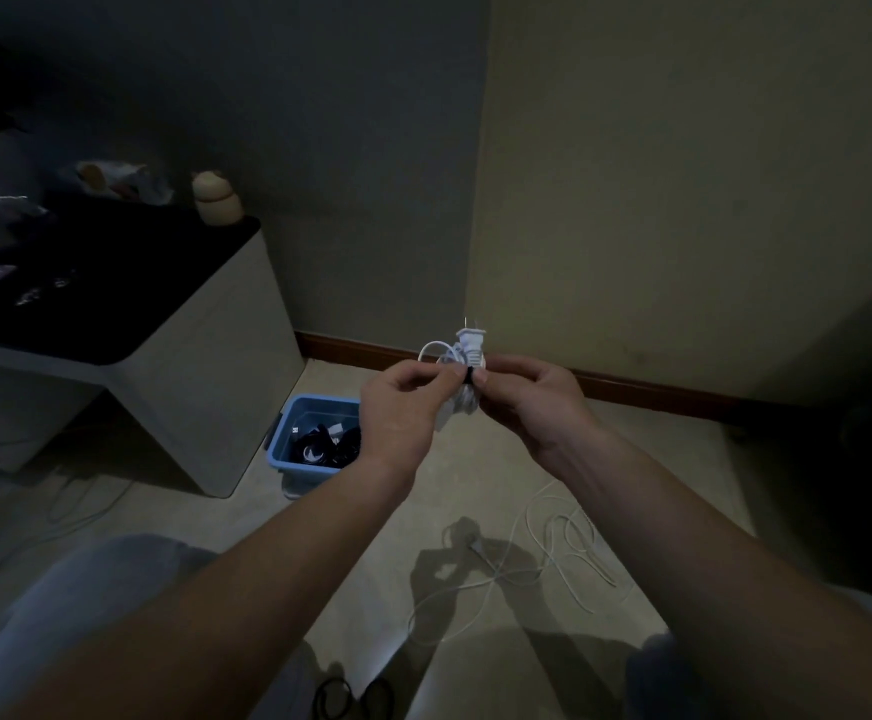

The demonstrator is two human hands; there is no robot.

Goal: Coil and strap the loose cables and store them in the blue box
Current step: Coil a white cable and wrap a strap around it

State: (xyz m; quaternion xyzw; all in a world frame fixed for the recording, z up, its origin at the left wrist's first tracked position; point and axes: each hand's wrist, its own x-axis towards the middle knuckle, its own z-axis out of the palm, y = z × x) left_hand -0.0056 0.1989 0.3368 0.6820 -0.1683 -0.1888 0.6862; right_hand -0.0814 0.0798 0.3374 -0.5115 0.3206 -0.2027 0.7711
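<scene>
Frame centre: left hand (402,402) and right hand (532,402) pinch a black strap (469,376) around the coiled white cable (462,366); blue box (309,462), centre left, holds bundles; loose white cable (543,558) on floor remains

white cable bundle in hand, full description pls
The white cable bundle is a small tight coil, plastic-looking, held in mid-air. Its two-prong plug stands on top, prongs up; one loop bulges left. A black strap crosses its middle. The left hand and right hand pinch it from either side at the strap.
</scene>
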